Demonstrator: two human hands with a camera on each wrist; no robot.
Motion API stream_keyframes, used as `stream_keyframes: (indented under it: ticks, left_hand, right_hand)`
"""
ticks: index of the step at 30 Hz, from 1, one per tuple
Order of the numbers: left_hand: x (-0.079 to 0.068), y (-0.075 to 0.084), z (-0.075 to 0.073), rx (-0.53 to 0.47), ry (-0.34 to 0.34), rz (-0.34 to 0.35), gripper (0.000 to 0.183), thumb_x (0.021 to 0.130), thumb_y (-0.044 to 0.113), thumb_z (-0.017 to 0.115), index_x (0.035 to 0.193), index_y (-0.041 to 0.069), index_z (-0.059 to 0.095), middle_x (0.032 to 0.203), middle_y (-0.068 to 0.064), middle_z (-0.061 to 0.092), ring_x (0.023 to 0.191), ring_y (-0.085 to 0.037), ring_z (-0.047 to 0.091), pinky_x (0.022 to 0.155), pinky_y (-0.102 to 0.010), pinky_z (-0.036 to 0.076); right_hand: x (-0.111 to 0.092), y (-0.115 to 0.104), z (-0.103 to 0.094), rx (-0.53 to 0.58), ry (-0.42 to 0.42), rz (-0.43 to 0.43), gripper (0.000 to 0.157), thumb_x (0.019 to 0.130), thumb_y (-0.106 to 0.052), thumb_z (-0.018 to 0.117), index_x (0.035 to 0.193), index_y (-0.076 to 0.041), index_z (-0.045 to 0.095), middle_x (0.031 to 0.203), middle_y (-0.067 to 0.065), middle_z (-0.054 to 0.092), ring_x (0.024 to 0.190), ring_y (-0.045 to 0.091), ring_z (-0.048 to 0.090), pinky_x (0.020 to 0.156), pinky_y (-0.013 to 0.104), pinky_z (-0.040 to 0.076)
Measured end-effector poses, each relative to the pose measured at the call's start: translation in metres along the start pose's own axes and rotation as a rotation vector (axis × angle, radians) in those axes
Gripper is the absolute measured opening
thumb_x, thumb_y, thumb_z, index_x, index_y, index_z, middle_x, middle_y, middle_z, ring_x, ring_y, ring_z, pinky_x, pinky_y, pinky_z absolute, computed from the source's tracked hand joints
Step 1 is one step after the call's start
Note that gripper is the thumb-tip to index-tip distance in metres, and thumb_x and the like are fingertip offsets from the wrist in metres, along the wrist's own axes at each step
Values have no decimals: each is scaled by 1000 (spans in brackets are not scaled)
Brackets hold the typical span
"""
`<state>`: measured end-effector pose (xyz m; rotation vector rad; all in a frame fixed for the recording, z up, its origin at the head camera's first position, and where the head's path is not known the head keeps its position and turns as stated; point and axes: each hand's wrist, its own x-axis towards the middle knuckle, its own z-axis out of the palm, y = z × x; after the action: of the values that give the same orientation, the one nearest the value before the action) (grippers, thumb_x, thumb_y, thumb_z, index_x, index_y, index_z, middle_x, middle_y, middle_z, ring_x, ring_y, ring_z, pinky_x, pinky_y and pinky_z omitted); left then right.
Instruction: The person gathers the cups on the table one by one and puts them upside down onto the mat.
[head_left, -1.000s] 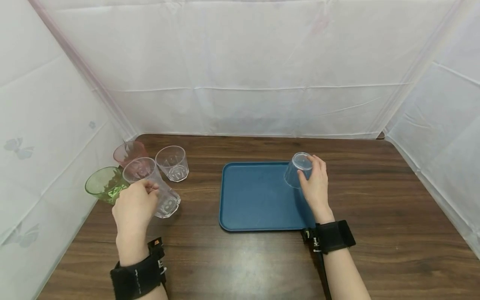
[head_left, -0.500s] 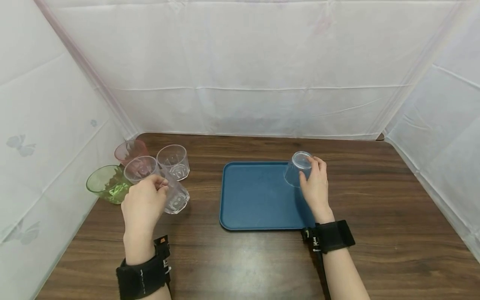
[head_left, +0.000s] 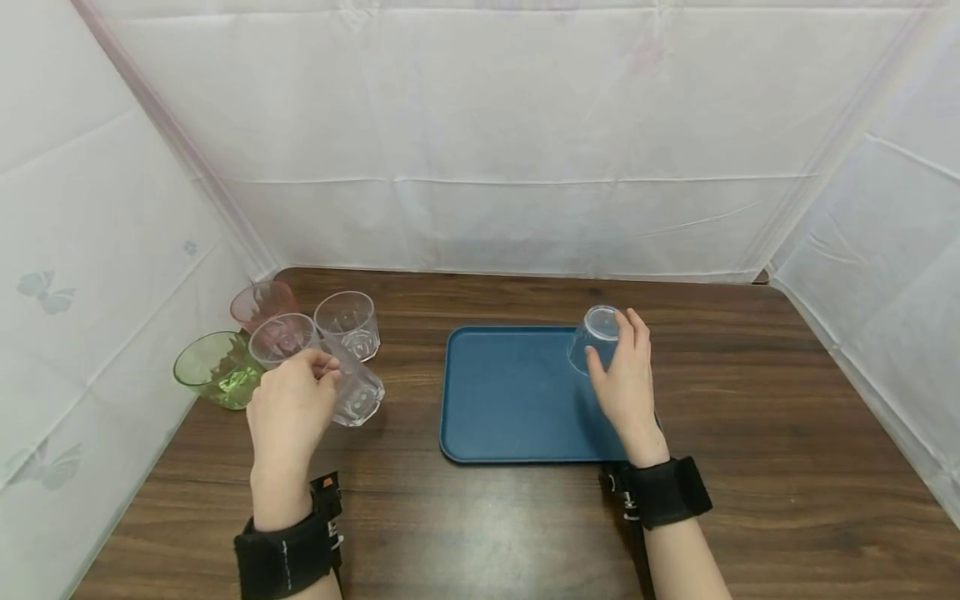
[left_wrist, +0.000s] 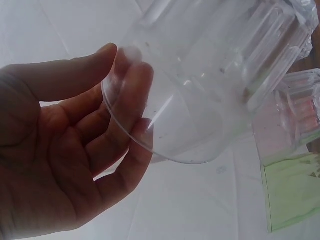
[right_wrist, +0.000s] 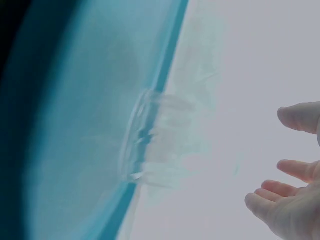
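My left hand pinches the rim of a clear tumbler between thumb and fingers. That tumbler leans, its base pointing away from the hand. Behind the left hand stands another clear tumbler, partly hidden, among a green tumbler, a pink tumbler and a further clear tumbler. At the tray's far right corner a clear tumbler sits upside down. My right hand is beside it, fingers spread. In the right wrist view, a gap separates the hand from this tumbler.
A blue rectangular tray lies on the brown wooden table. White sheeting hangs at the back and on both sides. A black strap with a camera is on each wrist.
The left hand has moved right with the clear tumbler's rim in its fingers. My right hand has let go of the upside-down tumbler and drawn back slightly.
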<state>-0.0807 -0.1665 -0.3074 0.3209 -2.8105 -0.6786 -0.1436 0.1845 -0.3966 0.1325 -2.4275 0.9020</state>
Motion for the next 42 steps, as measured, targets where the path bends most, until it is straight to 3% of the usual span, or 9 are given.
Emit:
stream_keyframes:
  ticks: [10,16,27,36,42]
  left_hand:
    - [-2,11,3,-43,60,50,13,85,16,57,92,8,65,86,-10,66,69,-34,58,56,-49,43]
    - [-3,17,8,-74,78,97,12,84,14,59,91,7,65,83,-11,66,65,-27,58,57,-46,43]
    - [-4,21,11,-136,83,128,12,83,11,60,91,4,65,81,-12,66,74,-32,59,68,-50,41]
    - [-6,25,10,-181,60,147,12,84,13,62,91,4,65,79,-10,65,68,-26,57,65,-45,40]
    - [-9,26,9,-187,84,161,11,83,12,63,90,5,65,78,-10,65,68,-27,57,65,-45,39]
  right_hand:
    - [-4,-27,-5,104,15,-168,59,87,-17,60,136,3,34,142,20,29,133,29,23,100,50,31]
    - [-6,-36,-2,184,-31,-239,65,86,-24,62,139,-1,32,143,17,30,132,26,27,99,49,31]
    - [-10,-48,0,210,-121,-267,75,82,-30,66,143,-10,28,146,12,27,135,21,21,102,46,30]
    - [-13,-54,2,230,-149,-284,78,79,-32,69,142,-10,28,146,10,27,132,21,26,100,47,31]
    - [-15,-57,2,226,-167,-284,79,79,-33,69,142,-9,29,146,11,28,132,21,26,101,46,31]
